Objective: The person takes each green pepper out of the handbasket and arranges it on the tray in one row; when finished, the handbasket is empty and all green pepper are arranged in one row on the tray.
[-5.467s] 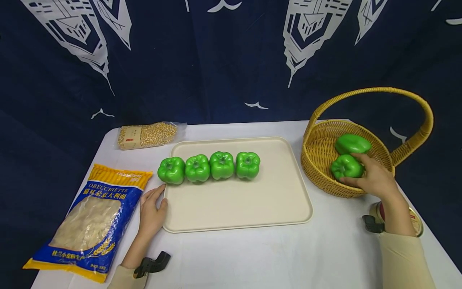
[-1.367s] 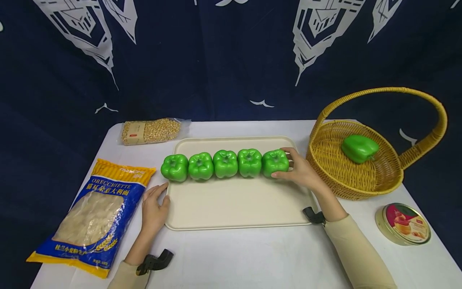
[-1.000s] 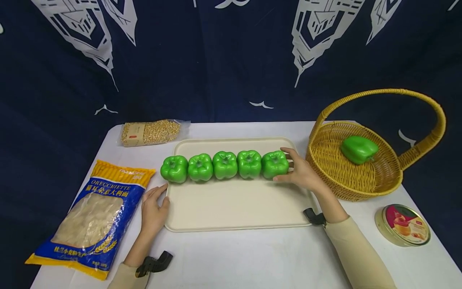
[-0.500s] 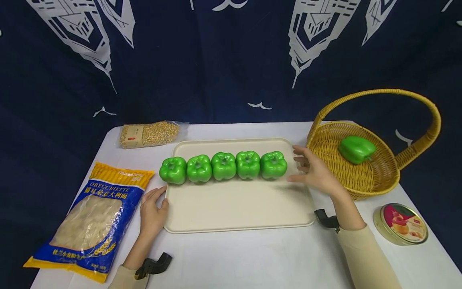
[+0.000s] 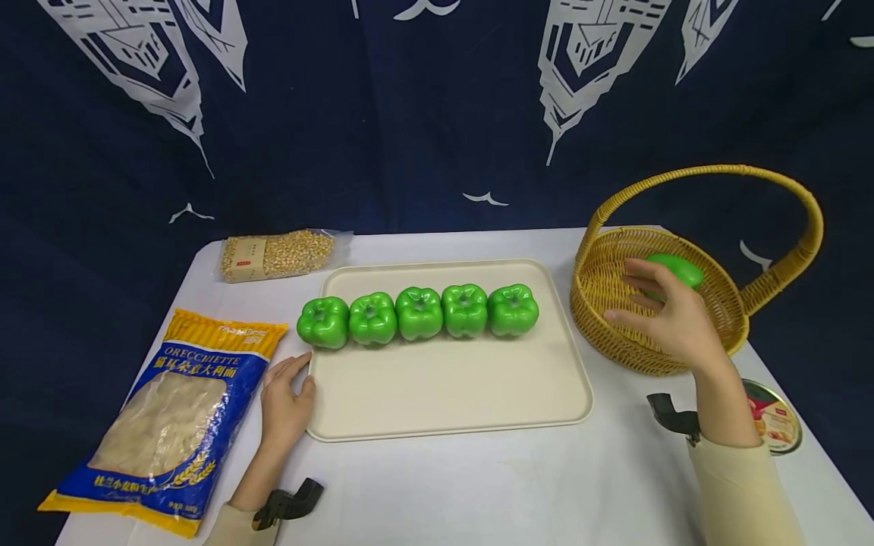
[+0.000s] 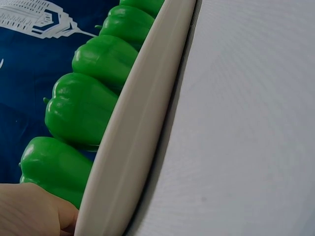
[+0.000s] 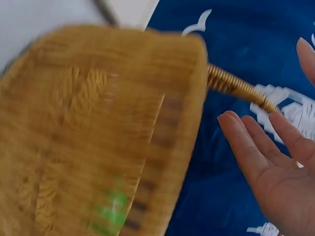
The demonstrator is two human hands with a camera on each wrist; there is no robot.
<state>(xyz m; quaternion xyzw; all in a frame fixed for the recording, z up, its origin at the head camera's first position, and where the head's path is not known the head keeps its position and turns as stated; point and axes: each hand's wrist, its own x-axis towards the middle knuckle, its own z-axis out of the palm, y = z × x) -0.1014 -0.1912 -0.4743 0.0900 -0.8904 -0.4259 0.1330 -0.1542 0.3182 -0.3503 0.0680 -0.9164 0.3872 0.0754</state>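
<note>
In the head view my right hand (image 5: 672, 315) hovers over the wicker basket (image 5: 608, 334), its fingers spread with nothing between them. The one green bell pepper (image 5: 685, 268) in the basket is partly hidden behind this hand. The right wrist view has the basket blurred, the pepper (image 7: 112, 212) a green smear through its weave. My left hand (image 5: 285, 402) rests against the left edge of the cream tray (image 5: 444, 390), fingers relaxed. Several green bell peppers (image 5: 419, 312) stand side by side in a row across the tray; the leftmost pepper (image 5: 323, 322) overlaps the tray's left rim.
A blue and yellow orecchiette bag (image 5: 164, 417) lies left of the left hand. Behind the tray's left corner is a packet of corn kernels (image 5: 293, 255). A round tin (image 5: 777, 421) sits at the right, partly covered by the right forearm. The basket's handle (image 5: 710, 170) arches high.
A pepper from the basket has gone to the right end of the row. My right hand has let go of it and moved right, back over the basket. The left hand stays put.
</note>
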